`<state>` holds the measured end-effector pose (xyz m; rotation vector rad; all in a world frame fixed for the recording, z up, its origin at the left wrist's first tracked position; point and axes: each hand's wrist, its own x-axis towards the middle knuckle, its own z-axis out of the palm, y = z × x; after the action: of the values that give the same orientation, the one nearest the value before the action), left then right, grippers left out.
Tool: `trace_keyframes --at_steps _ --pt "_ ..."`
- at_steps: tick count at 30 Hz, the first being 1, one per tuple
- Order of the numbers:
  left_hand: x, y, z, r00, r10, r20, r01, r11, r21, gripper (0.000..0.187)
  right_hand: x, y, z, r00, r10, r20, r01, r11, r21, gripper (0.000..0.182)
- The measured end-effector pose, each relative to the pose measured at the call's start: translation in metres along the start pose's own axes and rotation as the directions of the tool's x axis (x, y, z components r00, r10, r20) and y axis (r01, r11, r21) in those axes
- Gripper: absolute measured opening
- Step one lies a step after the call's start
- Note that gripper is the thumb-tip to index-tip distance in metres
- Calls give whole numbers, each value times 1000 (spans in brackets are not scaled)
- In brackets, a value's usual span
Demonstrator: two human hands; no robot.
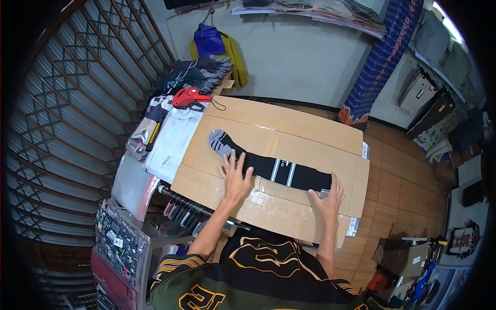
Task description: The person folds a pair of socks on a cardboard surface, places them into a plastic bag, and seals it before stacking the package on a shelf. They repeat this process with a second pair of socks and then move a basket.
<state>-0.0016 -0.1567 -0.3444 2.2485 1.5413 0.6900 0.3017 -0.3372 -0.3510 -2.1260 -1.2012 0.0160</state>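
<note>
A long black sock [253, 163] with a grey toe and white and pale blue stripes lies flat across the cardboard [310, 155]. Its toe points to the upper left and its cuff to the right. My left hand [237, 178] rests on the foot part near the heel, fingers spread and stretched out. At the cuff end, my right hand [329, 196] grips the edge, with the thumb on the near side and the fingers around the far corner. What lies under those fingertips is hidden.
Left of the cardboard are a red tagging gun [186, 97], white papers [175, 137] and a yellow-handled tool [153, 135]. Folded socks [206, 72] are piled behind. A rail with hanging socks [188, 214] runs below the near left edge. An open box [408, 261] stands at lower right.
</note>
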Motion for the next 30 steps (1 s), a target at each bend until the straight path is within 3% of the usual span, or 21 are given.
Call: trace_keyframes --at_steps 4,10,15,19,22,24,27,30 --pt "-10 2 14 992 84 97 -94 991 98 70 2 10 6 1000 -2 1 2 1000 -7 100" --pt "-8 4 10 987 47 152 -63 993 103 71 2 7 9 999 3 -47 -3 1000 -2 97" --pt "-11 27 10 994 93 56 -91 995 -41 67 3 7 15 985 46 -169 -45 999 8 95" --pt "-11 52 21 956 286 68 -265 939 -220 50 3 -9 18 976 157 -150 -173 980 -100 93" --pt "-14 63 39 910 355 213 -312 927 -210 46 8 -19 14 957 271 -102 -283 949 -137 89" --pt "-18 73 39 909 366 201 -335 926 -172 46 14 -22 10 940 335 -71 -341 931 -130 86" --pt "-9 90 21 890 374 261 -348 927 -140 46 21 -21 1 929 369 6 -368 926 83 83" --pt "7 92 22 840 434 327 -369 897 -244 47 20 -2 14 944 323 -72 -285 904 317 80"
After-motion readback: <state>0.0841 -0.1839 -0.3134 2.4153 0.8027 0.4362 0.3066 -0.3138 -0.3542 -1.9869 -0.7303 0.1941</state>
